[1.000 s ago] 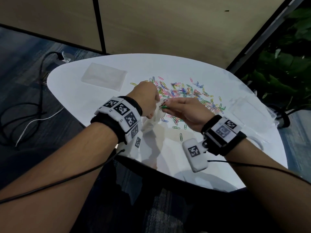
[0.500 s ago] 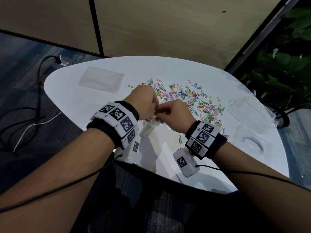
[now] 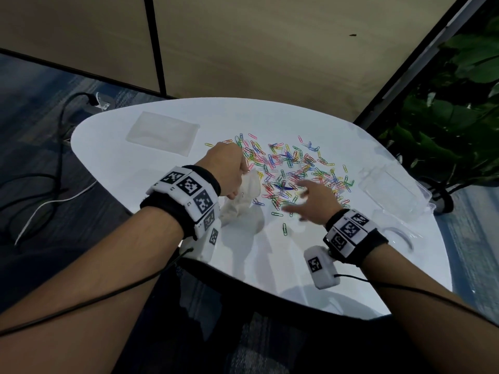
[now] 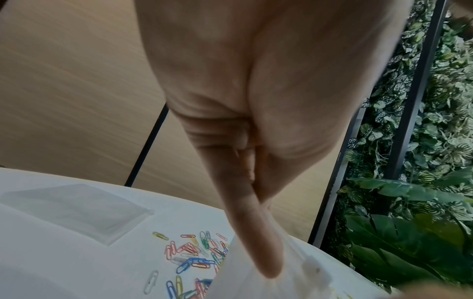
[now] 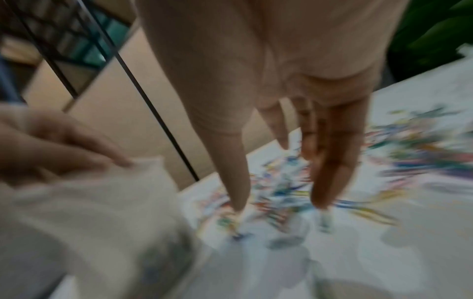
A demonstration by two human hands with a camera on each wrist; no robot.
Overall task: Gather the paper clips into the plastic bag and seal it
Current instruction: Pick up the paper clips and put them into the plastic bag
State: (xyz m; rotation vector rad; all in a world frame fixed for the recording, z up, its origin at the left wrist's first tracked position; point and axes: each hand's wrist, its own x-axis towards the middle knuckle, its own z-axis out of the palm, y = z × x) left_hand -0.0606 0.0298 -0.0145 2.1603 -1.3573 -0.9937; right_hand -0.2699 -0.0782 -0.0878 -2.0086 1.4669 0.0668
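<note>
A loose heap of coloured paper clips (image 3: 293,168) lies on the white table (image 3: 135,171). My left hand (image 3: 241,175) pinches the rim of a crumpled clear plastic bag (image 3: 244,197), which hangs down to the table left of the heap. In the left wrist view, the left hand's thumb and finger (image 4: 266,252) press the bag (image 4: 289,281) between them, with clips (image 4: 192,261) beyond. My right hand (image 3: 302,197) hovers over the near edge of the heap, blurred, fingers spread and straight, holding nothing. The right wrist view shows the right hand's fingers (image 5: 330,178) above smeared clips (image 5: 279,194).
A second flat plastic bag (image 3: 163,133) lies at the table's far left. A clear plastic box (image 3: 391,191) and its lid (image 3: 399,233) sit at the right edge. A few stray clips (image 3: 284,228) lie nearer me. Plants (image 3: 445,117) stand to the right; cables (image 3: 40,184) run on the floor.
My right hand was pinching clips at the bag's mouth beside the left hand; it has now swung right over the heap with fingers spread. The left hand still holds the bag.
</note>
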